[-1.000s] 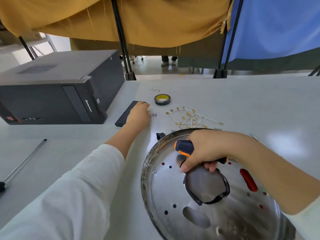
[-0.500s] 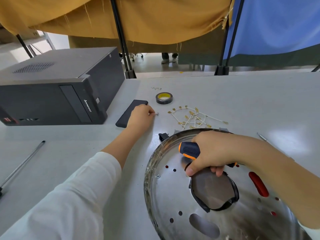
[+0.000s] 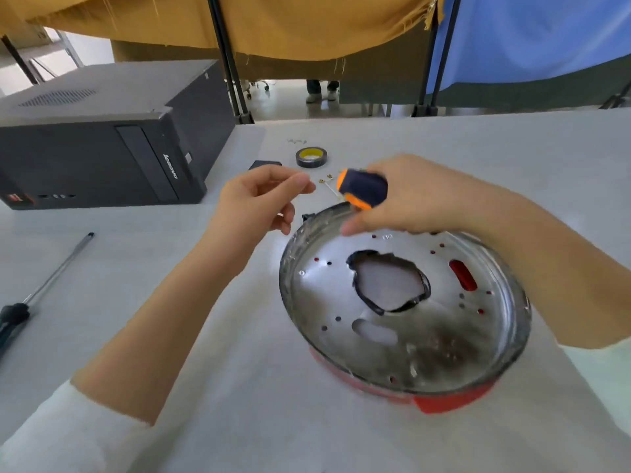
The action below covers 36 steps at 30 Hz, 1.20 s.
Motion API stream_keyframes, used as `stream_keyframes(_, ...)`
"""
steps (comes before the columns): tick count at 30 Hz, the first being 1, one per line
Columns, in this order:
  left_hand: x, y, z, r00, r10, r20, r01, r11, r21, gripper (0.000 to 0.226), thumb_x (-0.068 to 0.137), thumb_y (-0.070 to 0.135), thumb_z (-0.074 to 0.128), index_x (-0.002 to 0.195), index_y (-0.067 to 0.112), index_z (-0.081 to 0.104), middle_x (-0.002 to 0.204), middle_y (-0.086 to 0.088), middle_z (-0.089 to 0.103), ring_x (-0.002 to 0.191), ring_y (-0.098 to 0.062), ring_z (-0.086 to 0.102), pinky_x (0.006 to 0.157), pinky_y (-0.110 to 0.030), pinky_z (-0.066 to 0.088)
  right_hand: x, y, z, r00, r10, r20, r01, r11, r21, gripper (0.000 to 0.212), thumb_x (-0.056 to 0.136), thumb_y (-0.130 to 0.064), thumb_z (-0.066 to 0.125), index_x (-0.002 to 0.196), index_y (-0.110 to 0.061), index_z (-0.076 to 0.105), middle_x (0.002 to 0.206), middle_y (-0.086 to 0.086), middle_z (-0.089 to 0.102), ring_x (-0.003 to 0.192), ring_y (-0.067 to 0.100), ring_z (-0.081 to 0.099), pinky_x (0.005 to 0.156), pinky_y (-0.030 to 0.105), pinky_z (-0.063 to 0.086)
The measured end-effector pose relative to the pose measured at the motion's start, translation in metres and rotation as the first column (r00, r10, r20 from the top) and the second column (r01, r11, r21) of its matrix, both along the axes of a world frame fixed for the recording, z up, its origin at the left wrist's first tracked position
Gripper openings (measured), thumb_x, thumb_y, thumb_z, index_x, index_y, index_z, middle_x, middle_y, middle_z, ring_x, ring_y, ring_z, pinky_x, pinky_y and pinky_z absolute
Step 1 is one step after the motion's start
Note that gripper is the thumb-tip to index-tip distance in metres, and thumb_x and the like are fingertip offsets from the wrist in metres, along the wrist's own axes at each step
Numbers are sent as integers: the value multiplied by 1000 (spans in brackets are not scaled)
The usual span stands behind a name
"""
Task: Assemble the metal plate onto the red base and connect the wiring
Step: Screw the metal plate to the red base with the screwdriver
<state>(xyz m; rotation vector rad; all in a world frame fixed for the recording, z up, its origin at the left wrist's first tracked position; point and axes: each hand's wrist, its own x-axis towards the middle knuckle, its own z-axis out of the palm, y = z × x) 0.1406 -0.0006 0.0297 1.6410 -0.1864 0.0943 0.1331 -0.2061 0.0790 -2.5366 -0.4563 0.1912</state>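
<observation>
Head view: metal plate (image 3: 403,322) (holes showing red) atop red base (image 3: 444,402).

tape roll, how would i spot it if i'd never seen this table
Start at the black computer case on the table's left side. Just right of its front corner, beyond the metal plate, lies the tape roll: a small dark ring with a yellow core, the only ring there.

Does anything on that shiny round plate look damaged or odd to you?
Yes. The metal plate has dark, sooty-looking smudges on its near side and a rough black edge around its big centre opening, as if scorched or grimy. It sits level on the red base. Nothing looks spilled.
</observation>
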Motion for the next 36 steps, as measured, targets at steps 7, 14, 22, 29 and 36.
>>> stream_keyframes(7,-70,-7,10,974,-201,-102,182,969,-167,21,71,25,73,89,15,74,90,-16,56,48,-4,44,43,-13,37,-59,15,15,965,60,255,-87,991,99,32,77,-31,76,95,-7,65,80,9,62,60,10,51,52,14,37)
stream_keyframes(14,-88,-11,7,981,-191,-38,187,978,-87,9,71,23,72,80,20,74,80,-3,71,48,-6,48,43,-16,40,-81,10,16,935,48,351,-115,978,173,24,82,-22,70,94,-2,65,88,16,68,74,25,58,68,32,43)
stream_keyframes(22,-88,-21,4,997,-54,57,53,999,10,4,74,30,72,75,28,75,70,8,68,61,-9,55,60,-19,48,-78,5,20,952,26,305,-92,974,205,21,78,-21,76,95,-13,65,89,-1,70,74,5,64,73,22,51)
stream_keyframes(29,-87,-27,-1,1000,-1,25,-2,995,100,7,88,18,68,83,19,72,67,13,67,61,-6,55,64,-16,47,-74,6,13,944,1,330,-66,981,184,28,78,-22,76,100,-10,64,94,5,69,86,20,65,82,40,49)
stream_keyframes(36,-85,-26,-3,992,11,127,-36,981,192,12,90,16,67,80,22,68,70,17,68,65,1,59,67,-11,46,-65,5,9,947,36,320,-82,988,133,36,75,-31,77,100,-12,60,87,-1,64,75,13,61,70,22,49)
